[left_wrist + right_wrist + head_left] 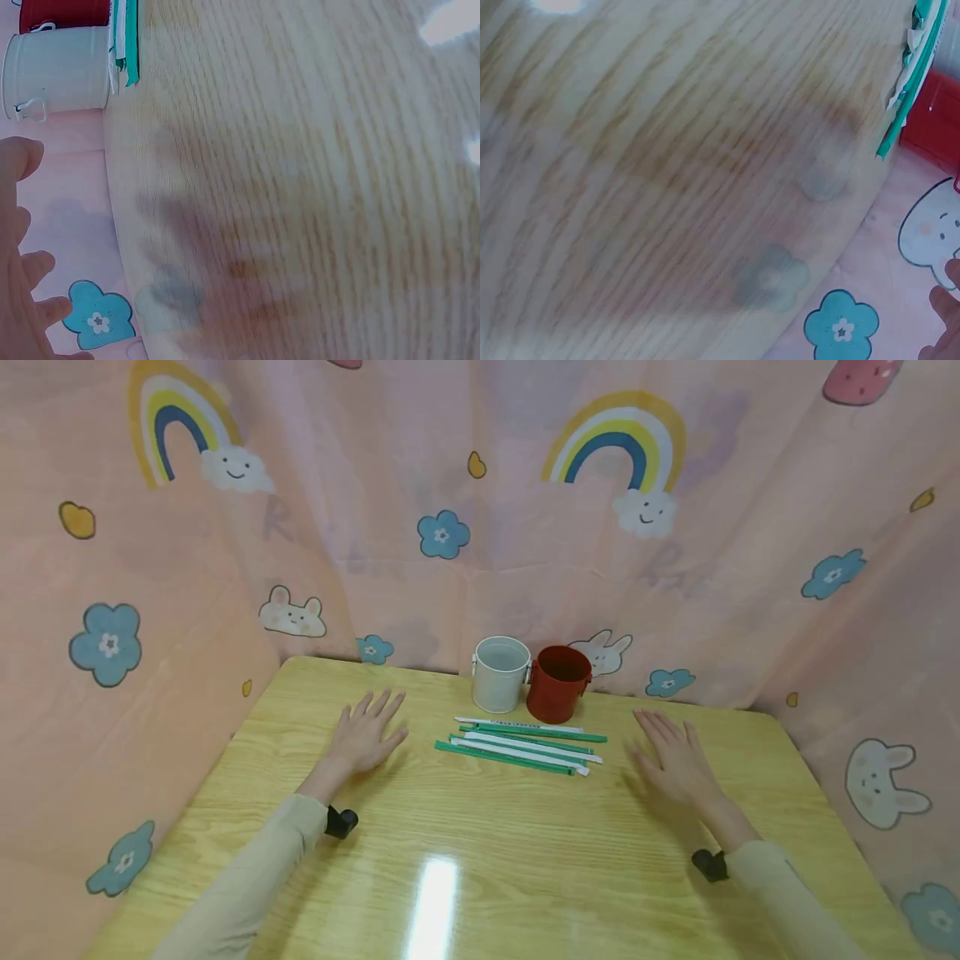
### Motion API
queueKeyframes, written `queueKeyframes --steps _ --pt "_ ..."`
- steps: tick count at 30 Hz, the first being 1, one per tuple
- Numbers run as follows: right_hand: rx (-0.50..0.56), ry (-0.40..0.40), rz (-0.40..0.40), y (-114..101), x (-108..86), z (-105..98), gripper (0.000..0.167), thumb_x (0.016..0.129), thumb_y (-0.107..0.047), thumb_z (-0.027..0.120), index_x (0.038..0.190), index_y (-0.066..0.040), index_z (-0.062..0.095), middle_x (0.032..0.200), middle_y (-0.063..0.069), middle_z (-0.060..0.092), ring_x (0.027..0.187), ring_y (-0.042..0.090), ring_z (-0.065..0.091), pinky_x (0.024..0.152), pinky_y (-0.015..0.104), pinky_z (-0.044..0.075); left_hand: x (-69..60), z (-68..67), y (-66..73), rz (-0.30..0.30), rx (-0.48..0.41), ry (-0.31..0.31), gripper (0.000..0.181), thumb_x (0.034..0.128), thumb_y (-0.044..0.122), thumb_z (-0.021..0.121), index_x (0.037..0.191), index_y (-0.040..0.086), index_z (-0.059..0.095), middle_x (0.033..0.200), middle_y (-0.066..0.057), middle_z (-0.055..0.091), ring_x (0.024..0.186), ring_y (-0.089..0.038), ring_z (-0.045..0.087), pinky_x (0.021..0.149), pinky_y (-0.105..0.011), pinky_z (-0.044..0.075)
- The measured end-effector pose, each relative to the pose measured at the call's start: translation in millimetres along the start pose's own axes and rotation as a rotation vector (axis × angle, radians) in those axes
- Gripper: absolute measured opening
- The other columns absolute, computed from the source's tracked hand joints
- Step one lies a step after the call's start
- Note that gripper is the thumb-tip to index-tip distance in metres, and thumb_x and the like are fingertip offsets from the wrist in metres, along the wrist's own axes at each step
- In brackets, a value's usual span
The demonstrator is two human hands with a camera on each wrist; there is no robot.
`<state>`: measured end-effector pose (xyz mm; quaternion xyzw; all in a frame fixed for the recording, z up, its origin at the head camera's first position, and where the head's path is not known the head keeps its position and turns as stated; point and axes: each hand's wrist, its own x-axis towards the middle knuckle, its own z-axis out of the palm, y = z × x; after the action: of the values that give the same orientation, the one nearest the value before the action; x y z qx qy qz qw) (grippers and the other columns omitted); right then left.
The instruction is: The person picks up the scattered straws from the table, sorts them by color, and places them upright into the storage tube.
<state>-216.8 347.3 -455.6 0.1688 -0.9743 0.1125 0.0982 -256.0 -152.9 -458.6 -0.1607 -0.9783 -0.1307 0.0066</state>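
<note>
In the head view, green and white paper-wrapped sticks lie side by side on the table, in front of a white bucket and a red bucket standing together. To the left of the sticks, my left hand is held with fingers spread, holding nothing. My right hand, to their right, has its fingers extended and holds nothing. The left wrist view shows the white bucket beyond the thumb. The red bucket is partly cut off in the right wrist view.
The wooden table has a bright reflection near its front. A pink patterned curtain hangs behind the table and along both sides, close behind the buckets.
</note>
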Motion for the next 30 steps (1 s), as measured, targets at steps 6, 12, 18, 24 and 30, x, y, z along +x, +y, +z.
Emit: queueKeyframes --steps 6,12,18,24,30 --pt "0.008 0.033 -0.018 -1.0 6.5 -0.7 0.058 0.099 -0.030 0.049 0.148 -0.003 0.034 0.148 0.026 0.037 0.137 0.046 0.028 0.113 0.067 0.008 5.2 -1.1 0.7 0.024 -0.065 0.013 0.064 0.0994 0.041 0.046 0.154 0.015 0.024 0.156 -0.016 0.030 0.141 -0.043 0.028 0.108 -0.065 0.028" --pt "0.001 0.061 -0.027 -5.5 12.6 -0.4 0.051 0.097 -0.027 0.053 0.140 -0.002 0.043 0.143 0.024 0.043 0.133 0.046 0.033 0.107 0.066 0.022 9.0 -3.3 3.7 0.007 -0.180 0.007 0.063 0.0996 0.040 0.046 0.154 0.018 0.024 0.153 -0.015 0.036 0.137 -0.041 0.035 0.106 -0.063 0.033" --pt "0.007 0.124 -0.025 -12.4 18.8 2.4 0.046 0.094 -0.023 0.058 0.135 -0.002 0.048 0.135 0.023 0.050 0.126 0.044 0.039 0.101 0.064 0.030 11.4 -8.5 6.6 -0.005 -0.288 -0.040 0.063 0.0993 0.039 0.048 0.153 0.017 0.025 0.154 -0.013 0.035 0.138 -0.041 0.035 0.104 -0.063 0.036" --pt "0.037 0.177 -0.017 -22.6 23.1 4.8 0.044 0.090 -0.017 0.063 0.130 -0.002 0.053 0.128 0.025 0.055 0.119 0.045 0.044 0.097 0.064 0.034 16.1 -11.1 10.9 0.011 -0.402 -0.038 0.063 0.0991 0.038 0.049 0.151 0.009 0.029 0.153 -0.015 0.037 0.139 -0.038 0.035 0.111 -0.057 0.032" --pt "0.084 0.210 0.001 -32.9 29.9 8.6 0.044 0.089 -0.015 0.066 0.129 -0.003 0.054 0.125 0.025 0.057 0.115 0.043 0.047 0.096 0.062 0.036 18.4 -12.9 16.7 -0.006 -0.510 -0.009 0.063 0.0989 0.037 0.050 0.151 0.009 0.029 0.150 -0.019 0.039 0.134 -0.041 0.041 0.108 -0.056 0.037"
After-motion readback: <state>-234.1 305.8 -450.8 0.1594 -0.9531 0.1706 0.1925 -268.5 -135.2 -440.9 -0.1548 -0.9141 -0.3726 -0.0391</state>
